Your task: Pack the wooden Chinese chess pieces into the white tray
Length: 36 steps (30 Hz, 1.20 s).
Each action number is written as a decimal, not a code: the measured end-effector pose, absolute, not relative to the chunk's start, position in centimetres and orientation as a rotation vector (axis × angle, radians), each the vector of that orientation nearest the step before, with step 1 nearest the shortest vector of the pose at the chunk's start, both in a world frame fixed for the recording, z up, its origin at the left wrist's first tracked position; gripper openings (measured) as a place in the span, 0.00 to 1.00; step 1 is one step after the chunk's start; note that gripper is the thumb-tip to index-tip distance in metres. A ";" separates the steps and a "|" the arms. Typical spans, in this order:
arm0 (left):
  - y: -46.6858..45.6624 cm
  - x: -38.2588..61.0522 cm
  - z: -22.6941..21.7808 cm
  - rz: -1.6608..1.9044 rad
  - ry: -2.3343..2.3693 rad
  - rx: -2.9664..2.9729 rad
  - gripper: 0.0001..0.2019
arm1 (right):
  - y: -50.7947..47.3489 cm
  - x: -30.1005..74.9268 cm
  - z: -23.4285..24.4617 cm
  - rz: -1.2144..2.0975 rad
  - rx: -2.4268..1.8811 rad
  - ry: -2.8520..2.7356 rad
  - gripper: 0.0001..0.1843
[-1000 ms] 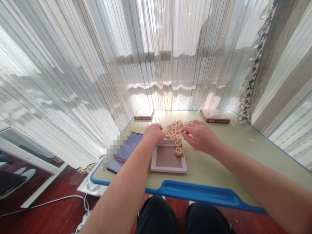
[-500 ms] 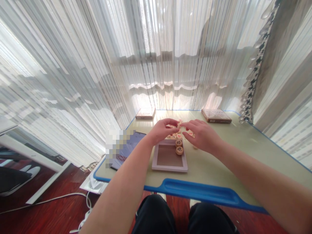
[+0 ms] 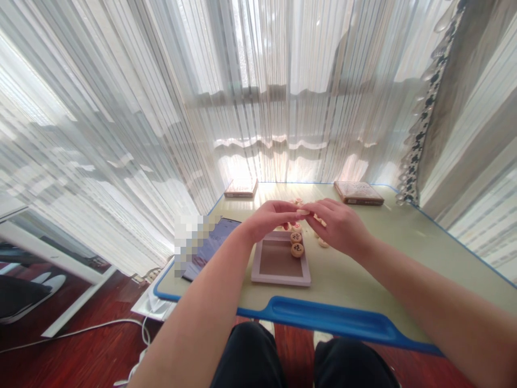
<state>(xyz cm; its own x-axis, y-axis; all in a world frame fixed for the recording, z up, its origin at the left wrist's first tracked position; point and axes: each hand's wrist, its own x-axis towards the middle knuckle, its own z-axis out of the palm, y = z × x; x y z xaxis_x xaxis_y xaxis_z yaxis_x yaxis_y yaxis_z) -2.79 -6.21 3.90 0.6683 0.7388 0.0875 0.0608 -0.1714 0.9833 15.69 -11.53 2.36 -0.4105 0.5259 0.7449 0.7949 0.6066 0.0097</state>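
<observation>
My left hand (image 3: 267,217) and my right hand (image 3: 338,225) meet fingertip to fingertip just above a heap of round wooden chess pieces (image 3: 298,201). The hands hide most of the heap. Both hands have their fingers curled and pressed together, and what they pinch is hidden. Right below them lies a shallow pale pink tray (image 3: 280,280) on the green table. Two pieces (image 3: 297,243) lie in the tray's far right corner. A loose piece (image 3: 323,243) rests on the table under my right hand.
A dark tablet (image 3: 216,241) lies left of the tray near the table's edge. Two flat boxes (image 3: 241,187) (image 3: 358,192) sit at the back by the sheer curtains. A blue groove (image 3: 331,318) runs along the table's front edge, above my knees. A white cable (image 3: 81,330) trails on the floor.
My left hand has lifted off the tray's far edge and swung right to meet my right hand's fingertips above the heap. My right hand has barely moved.
</observation>
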 end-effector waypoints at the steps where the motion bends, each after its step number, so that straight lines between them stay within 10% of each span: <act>1: -6.2 -2.8 3.9 0.676 0.667 1.664 0.18 | -11.5 15.7 2.3 -0.474 -1.034 -2.109 0.11; 36: -5.6 -2.6 3.0 0.592 0.612 1.589 0.18 | -11.3 16.0 1.9 -0.369 -1.024 -2.257 0.08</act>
<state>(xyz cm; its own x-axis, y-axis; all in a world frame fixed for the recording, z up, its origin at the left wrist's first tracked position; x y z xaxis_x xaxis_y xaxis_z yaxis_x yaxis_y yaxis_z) -2.56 -5.56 2.95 0.7252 0.6880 0.0258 0.0486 -0.0885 0.9949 16.05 -11.27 1.91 -0.5034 0.5767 0.6434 0.7515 0.6597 -0.0034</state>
